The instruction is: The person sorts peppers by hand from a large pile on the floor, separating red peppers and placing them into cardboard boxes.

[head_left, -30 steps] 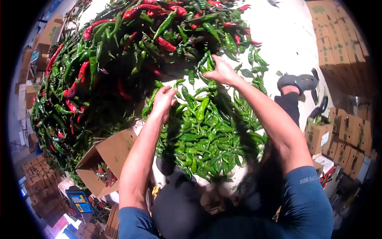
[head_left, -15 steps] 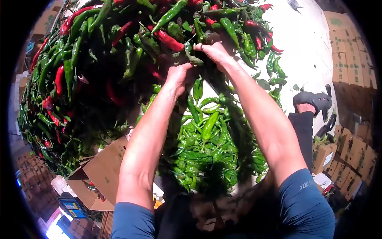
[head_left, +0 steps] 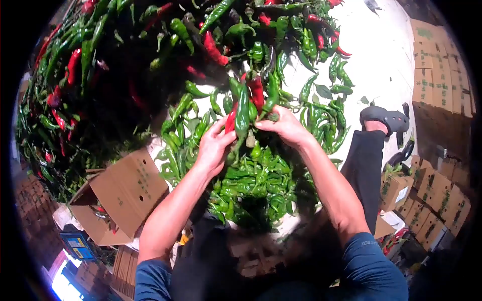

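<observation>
My left hand (head_left: 213, 146) has its fingers closed on several peppers, among them a dark green pepper (head_left: 242, 111) and a red pepper (head_left: 231, 119). Close by on the right, my right hand (head_left: 287, 128) pinches the stem end of a green pepper (head_left: 272, 94). Another red pepper (head_left: 256, 93) stands upright between the two hands; which hand bears it I cannot tell. Just below them lies a heap of bright green peppers (head_left: 258, 180). Beyond the hands rises a large mixed pile of green and red peppers (head_left: 93, 65).
An open cardboard box (head_left: 123, 193) with a few peppers inside stands at the lower left. Folded cartons (head_left: 437, 70) and boxes (head_left: 434, 200) line the right. My leg and a dark sandal (head_left: 385, 119) rest on the white sheet (head_left: 374, 55). A lit screen (head_left: 68, 283) shows at the bottom left.
Both hands have drawn back from the mixed pile toward me, over the green heap. They now hold red and green peppers upright between them.
</observation>
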The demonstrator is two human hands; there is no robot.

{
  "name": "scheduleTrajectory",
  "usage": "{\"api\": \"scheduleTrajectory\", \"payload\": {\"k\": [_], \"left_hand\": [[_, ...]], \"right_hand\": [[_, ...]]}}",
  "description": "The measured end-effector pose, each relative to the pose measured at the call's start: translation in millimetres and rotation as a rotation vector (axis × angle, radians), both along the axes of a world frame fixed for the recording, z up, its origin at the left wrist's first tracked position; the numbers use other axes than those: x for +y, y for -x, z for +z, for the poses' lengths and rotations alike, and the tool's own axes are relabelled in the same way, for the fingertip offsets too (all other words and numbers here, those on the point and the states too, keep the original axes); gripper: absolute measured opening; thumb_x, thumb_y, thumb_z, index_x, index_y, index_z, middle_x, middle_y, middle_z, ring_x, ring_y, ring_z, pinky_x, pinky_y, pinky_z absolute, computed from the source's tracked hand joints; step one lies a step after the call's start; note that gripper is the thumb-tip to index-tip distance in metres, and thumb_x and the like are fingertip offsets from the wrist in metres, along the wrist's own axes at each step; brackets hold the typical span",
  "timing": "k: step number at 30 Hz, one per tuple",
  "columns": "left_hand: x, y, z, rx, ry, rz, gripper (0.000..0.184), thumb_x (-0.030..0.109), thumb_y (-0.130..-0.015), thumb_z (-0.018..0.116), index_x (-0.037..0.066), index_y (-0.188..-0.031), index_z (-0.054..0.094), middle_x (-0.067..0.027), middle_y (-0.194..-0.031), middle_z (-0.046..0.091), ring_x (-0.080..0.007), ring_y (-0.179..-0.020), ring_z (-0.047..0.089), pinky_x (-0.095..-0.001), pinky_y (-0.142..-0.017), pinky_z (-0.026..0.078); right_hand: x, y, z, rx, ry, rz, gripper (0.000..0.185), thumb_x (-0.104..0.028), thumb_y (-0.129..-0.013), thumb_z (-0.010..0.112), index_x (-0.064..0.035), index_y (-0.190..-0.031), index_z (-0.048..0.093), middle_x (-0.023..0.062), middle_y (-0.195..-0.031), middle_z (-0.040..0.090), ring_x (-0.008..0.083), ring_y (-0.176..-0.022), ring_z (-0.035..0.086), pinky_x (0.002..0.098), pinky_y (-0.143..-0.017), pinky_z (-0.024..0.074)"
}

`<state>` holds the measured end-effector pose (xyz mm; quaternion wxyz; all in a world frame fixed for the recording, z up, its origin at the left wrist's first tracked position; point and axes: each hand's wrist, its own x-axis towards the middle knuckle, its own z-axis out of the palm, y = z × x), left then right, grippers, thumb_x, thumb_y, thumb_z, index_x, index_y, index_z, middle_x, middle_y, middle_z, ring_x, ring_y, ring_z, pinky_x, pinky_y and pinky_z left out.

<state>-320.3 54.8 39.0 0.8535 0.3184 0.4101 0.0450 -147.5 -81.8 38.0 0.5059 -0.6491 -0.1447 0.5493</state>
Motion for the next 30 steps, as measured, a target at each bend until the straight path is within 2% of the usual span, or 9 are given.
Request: {"api": "scheduleTrajectory", "payload": {"k": [4, 10, 13, 15, 17, 21, 26, 28, 30], "left_hand": [[7.4, 53.1, -2.7, 0.119, -0.103, -0.105, 0.057, -0.004, -0.087, 0.061, 0.001, -0.142, 0.048, -0.0082, -0.122, 0.065, -0.0163, -0.101, 0.065, -0.0302, -0.083, 0.055], [41.7, 81.1, 18.8, 0.353, -0.504, -0.393, 0.057, -0.003, -0.082, 0.055, 0.004, -0.138, 0.056, -0.0026, -0.113, 0.068, -0.0102, -0.094, 0.06, -0.0227, -0.086, 0.047], [43.6, 96.7, 3.1, 0.354, -0.726, -0.545, 0.056, 0.004, -0.082, 0.055, 0.005, -0.138, 0.056, -0.0145, -0.12, 0.067, -0.0237, -0.102, 0.065, -0.0318, -0.093, 0.048], [44.1, 91.0, 11.5, 0.394, -0.869, -0.695, 0.058, 0.014, -0.08, 0.057, 0.007, -0.138, 0.054, -0.0239, -0.124, 0.062, -0.0372, -0.111, 0.062, -0.0411, -0.099, 0.047], [48.5, 73.1, 27.3, 0.415, -1.009, -0.865, 0.062, 0.021, -0.079, 0.061, 0.009, -0.139, 0.052, -0.023, -0.121, 0.064, -0.0387, -0.11, 0.062, -0.0443, -0.097, 0.048], [56.7, 42.2, 10.7, 0.407, -1.264, -1.217, 0.044, 0.023, -0.078, 0.064, 0.002, -0.116, 0.058, -0.0208, -0.1, 0.069, -0.0387, -0.098, 0.066, -0.0493, -0.084, 0.051], [60.7, 41.2, 24.8, 0.503, -1.374, -1.272, 0.023, 0.011, -0.079, 0.058, -0.001, -0.098, 0.055, -0.0235, -0.087, 0.068, -0.0429, -0.084, 0.067, -0.0514, -0.078, 0.051], [77.7, 64.2, 30.2, 0.468, -1.365, -1.13, 0.023, 0.009, -0.08, 0.061, 0.0, -0.1, 0.055, -0.0237, -0.087, 0.068, -0.0428, -0.086, 0.066, -0.051, -0.078, 0.051], [87.3, 83.2, 37.8, 0.504, -1.251, -0.937, 0.026, 0.009, -0.08, 0.065, 0.001, -0.103, 0.056, -0.0234, -0.087, 0.067, -0.043, -0.088, 0.066, -0.0504, -0.078, 0.05]], "right_hand": [[-32.0, -9.3, 8.7, 0.108, 0.003, -0.043, 0.042, -0.015, -0.079, 0.078, -0.0017, -0.117, 0.065, 0.0025, -0.094, 0.068, 0.0109, -0.088, 0.063, 0.0259, -0.084, 0.049], [-59.2, -4.7, 1.5, -0.18, 0.327, 0.34, 0.031, -0.02, -0.084, 0.074, -0.0046, -0.111, 0.069, 0.002, -0.091, 0.067, 0.0103, -0.077, 0.06, 0.0299, -0.07, 0.0497], [-69.5, 1.7, 5.1, -0.453, 0.3, 0.429, 0.036, -0.021, -0.084, 0.074, -0.0045, -0.116, 0.067, 0.0044, -0.091, 0.069, 0.0121, -0.078, 0.062, 0.03, -0.074, 0.0507], [-71.9, 5.9, 7.9, -0.308, 0.254, 0.288, 0.046, -0.02, -0.088, 0.072, -0.0028, -0.128, 0.059, 0.005, -0.091, 0.067, 0.0128, -0.079, 0.062, 0.0279, -0.075, 0.0504], [-74.2, 3.2, -0.9, -0.032, 0.316, 0.112, 0.054, -0.018, -0.091, 0.071, 0.0001, -0.137, 0.05, 0.0023, -0.091, 0.062, 0.011, -0.075, 0.059, 0.0264, -0.07, 0.0494], [-77.8, -5.6, -18.1, 0.69, 0.034, -0.398, 0.068, -0.059, -0.099, 0.044, -0.0027, -0.136, 0.048, 0.0124, -0.097, 0.066, 0.0245, -0.087, 0.063, 0.0411, -0.075, 0.0531], [-89.0, -10.7, -19.2, 0.82, -0.093, -0.419, 0.058, -0.049, -0.101, 0.049, 0.0013, -0.129, 0.051, 0.0156, -0.097, 0.069, 0.0275, -0.086, 0.067, 0.0448, -0.084, 0.0552], [-85.6, -9.4, 1.5, 0.262, 0.222, -0.09, 0.049, -0.037, -0.096, 0.06, 0.0028, -0.123, 0.056, 0.013, -0.094, 0.068, 0.0266, -0.084, 0.066, 0.0395, -0.083, 0.0544], [-77.9, -17.5, 15.1, -0.546, 0.518, 0.421, 0.057, -0.026, -0.082, 0.07, 0.0086, -0.124, 0.055, 0.0229, -0.102, 0.067, 0.0363, -0.093, 0.066, 0.0419, -0.089, 0.051]]}}
